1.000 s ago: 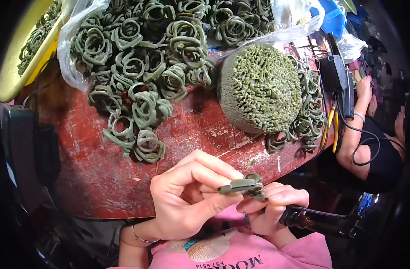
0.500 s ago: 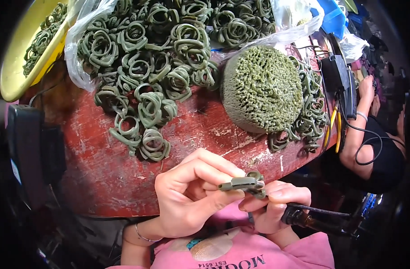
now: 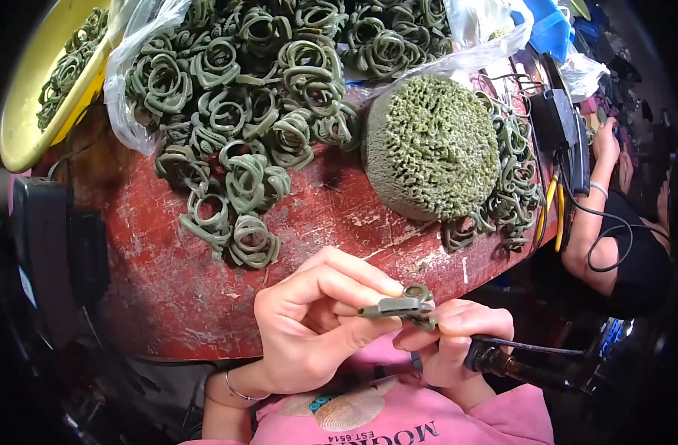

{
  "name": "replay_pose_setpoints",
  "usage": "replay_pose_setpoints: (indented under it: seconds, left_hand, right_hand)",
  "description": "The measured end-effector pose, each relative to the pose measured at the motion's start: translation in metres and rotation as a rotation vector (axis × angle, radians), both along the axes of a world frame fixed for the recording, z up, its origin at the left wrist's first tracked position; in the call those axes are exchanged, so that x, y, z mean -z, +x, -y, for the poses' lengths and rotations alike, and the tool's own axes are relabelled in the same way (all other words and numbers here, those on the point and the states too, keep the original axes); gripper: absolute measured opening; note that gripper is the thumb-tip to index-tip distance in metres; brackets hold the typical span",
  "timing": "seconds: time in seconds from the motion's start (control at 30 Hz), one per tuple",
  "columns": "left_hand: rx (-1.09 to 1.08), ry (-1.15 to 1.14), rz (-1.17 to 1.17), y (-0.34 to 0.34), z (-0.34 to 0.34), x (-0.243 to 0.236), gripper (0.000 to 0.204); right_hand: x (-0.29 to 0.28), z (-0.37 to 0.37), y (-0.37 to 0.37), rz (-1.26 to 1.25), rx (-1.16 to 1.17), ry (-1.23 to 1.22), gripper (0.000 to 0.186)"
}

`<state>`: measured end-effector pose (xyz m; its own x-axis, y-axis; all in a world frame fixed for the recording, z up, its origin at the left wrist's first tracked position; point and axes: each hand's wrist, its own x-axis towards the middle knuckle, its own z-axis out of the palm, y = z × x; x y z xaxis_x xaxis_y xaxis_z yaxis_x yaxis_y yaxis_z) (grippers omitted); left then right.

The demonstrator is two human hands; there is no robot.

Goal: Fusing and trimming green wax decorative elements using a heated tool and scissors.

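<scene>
Hands on green strip, barely any change

Hands hold the same pose as in the two earlier frames. My left hand (image 3: pixel 309 326) is still closed on a small olive-green strip piece (image 3: pixel 402 305), thumb and forefinger pinching its left end. My right hand (image 3: pixel 454 337) still pinches the other end, where the piece curls into a small loop. Same hand also keeps a dark tool handle (image 3: pixel 532 363) tucked under the fingers, pointing off to my right. What kind of tool it is I can't tell.

Only shift over the last second: the view slid a little, so the table looks slightly moved. The piece itself sits in the same spot between my fingertips, held up in front of my chest, off the red table (image 3: pixel 168 289). My read: fine shaping at the loop end is ongoing, not finished, no release yet.

On the table: loose pile of green coiled rings (image 3: pixel 235 185), more spilling from a clear plastic bag (image 3: pixel 131 96). Green dome made of packed coils (image 3: pixel 432 144) sits to the right of it, a few rings beside it. Yellow basin (image 3: pixel 27 119) far left also holds rings. Another person's arm (image 3: pixel 591 222) at the right edge, not mine.
</scene>
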<state>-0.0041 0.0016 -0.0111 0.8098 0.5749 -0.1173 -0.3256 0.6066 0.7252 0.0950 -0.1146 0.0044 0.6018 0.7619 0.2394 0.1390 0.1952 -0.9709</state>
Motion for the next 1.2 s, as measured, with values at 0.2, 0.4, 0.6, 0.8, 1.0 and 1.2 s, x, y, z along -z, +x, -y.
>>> replay_pose_setpoints:
  seconds: [0.2,0.4,0.6,0.8,1.0,1.2]
  left_hand:
    - [0.006,0.072,-0.034,0.001,0.001,-0.001,0.011]
    - [0.006,0.073,0.034,0.003,0.002,0.000,0.014]
    - [-0.026,0.088,-0.006,0.012,0.004,-0.012,0.010]
    - [0.085,0.111,-0.114,0.008,0.003,-0.017,0.013]
    - [0.035,0.364,-0.208,0.006,0.006,-0.011,0.015]
    - [-0.101,0.356,-0.167,0.010,0.009,-0.011,0.016]
  right_hand:
    - [-0.003,0.002,0.000,-0.034,-0.007,-0.017,0.012]
    - [-0.004,0.003,-0.001,-0.081,0.020,-0.068,0.011]
    - [-0.021,-0.007,0.005,-0.131,0.116,-0.235,0.012]
    - [-0.022,-0.014,0.011,-0.276,0.077,-0.210,0.012]
    - [-0.027,-0.010,0.014,-0.432,0.151,-0.259,0.012]
    - [-0.027,0.010,0.014,-0.249,0.394,-0.104,0.029]
